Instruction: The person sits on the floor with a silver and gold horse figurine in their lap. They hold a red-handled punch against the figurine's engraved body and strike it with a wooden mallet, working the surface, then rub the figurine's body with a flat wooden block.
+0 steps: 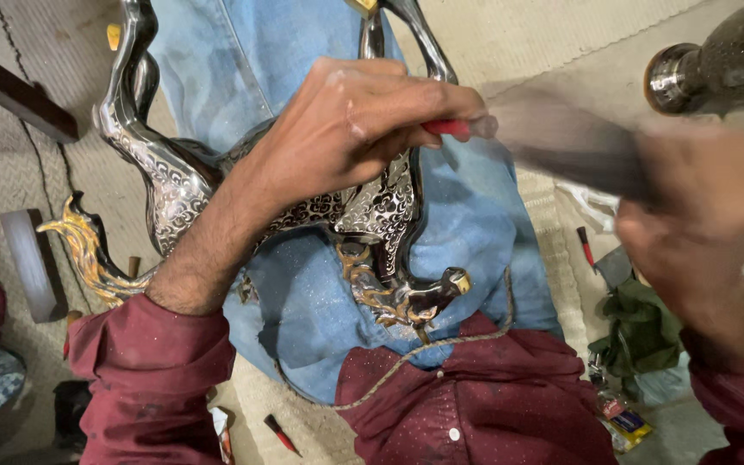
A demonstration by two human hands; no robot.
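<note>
An engraved silver and gold metal horse figure (174, 185) lies across my lap on blue jeans (475, 232). My left hand (355, 120) rests on its body and pinches a thin red-handled tool (449, 127) between thumb and fingers. My right hand (699, 215) is blurred with motion and grips a dark hammer-like tool (561, 142), whose head is next to the red tool's end. The horse's gold tail (88, 254) curls at the left, its gold-trimmed head (415, 297) points toward my belly.
A woven mat (518, 34) covers the floor. A wooden block (32, 263) lies at the left, a dark metal vessel (716, 69) at the top right. A green cloth (643, 331), small red-handled tools (585, 245) and a packet (622, 422) lie at the right. A cord (441, 344) crosses my lap.
</note>
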